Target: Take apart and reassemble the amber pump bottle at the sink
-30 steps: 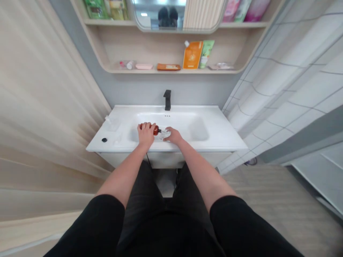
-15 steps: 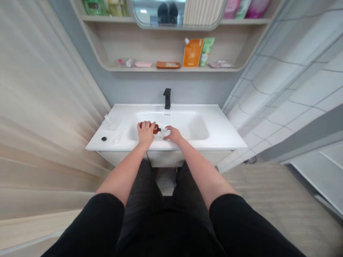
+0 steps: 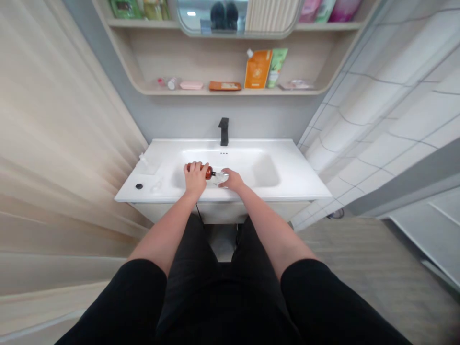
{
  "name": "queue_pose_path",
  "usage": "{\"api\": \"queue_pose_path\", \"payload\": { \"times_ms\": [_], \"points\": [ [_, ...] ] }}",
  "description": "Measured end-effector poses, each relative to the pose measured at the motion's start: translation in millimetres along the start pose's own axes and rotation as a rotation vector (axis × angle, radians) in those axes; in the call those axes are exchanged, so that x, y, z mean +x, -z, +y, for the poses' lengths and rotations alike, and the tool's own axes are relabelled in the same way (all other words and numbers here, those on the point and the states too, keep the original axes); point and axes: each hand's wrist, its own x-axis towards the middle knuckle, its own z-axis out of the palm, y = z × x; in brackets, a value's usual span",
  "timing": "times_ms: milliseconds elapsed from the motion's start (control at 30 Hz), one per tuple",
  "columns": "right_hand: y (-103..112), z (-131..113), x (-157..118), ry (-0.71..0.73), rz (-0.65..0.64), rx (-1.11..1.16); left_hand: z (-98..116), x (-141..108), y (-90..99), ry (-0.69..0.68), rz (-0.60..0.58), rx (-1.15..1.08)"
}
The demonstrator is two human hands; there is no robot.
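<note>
Over the front of the white sink basin (image 3: 247,165), my left hand (image 3: 196,178) is wrapped round a reddish-brown bottle (image 3: 209,173). The bottle lies tilted on its side, its dark neck pointing right. My right hand (image 3: 233,180) is closed on a small clear container (image 3: 222,177), held at the bottle's neck. Whether the neck touches the container or sits inside its mouth I cannot tell. Fingers hide part of both things.
A black faucet (image 3: 224,132) stands behind the basin. On the counter's left are a round black cap (image 3: 139,186) and a clear pump bottle (image 3: 144,162). The shelf above holds an orange pouch (image 3: 258,70), a green tube (image 3: 276,68) and an orange packet (image 3: 225,86).
</note>
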Motion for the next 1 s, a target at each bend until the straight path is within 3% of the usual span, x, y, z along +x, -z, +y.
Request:
{"api": "queue_pose_path", "payload": {
  "times_ms": [700,1000],
  "points": [
    [0.0,1.4,-0.2,0.0,0.0,0.006,1.0,0.1,1.6,0.0,-0.023,0.018],
    [-1.1,8.2,2.5,-0.077,0.032,0.149,-0.1,6.2,-6.4,0.219,-0.103,-0.057]
  ]
}}
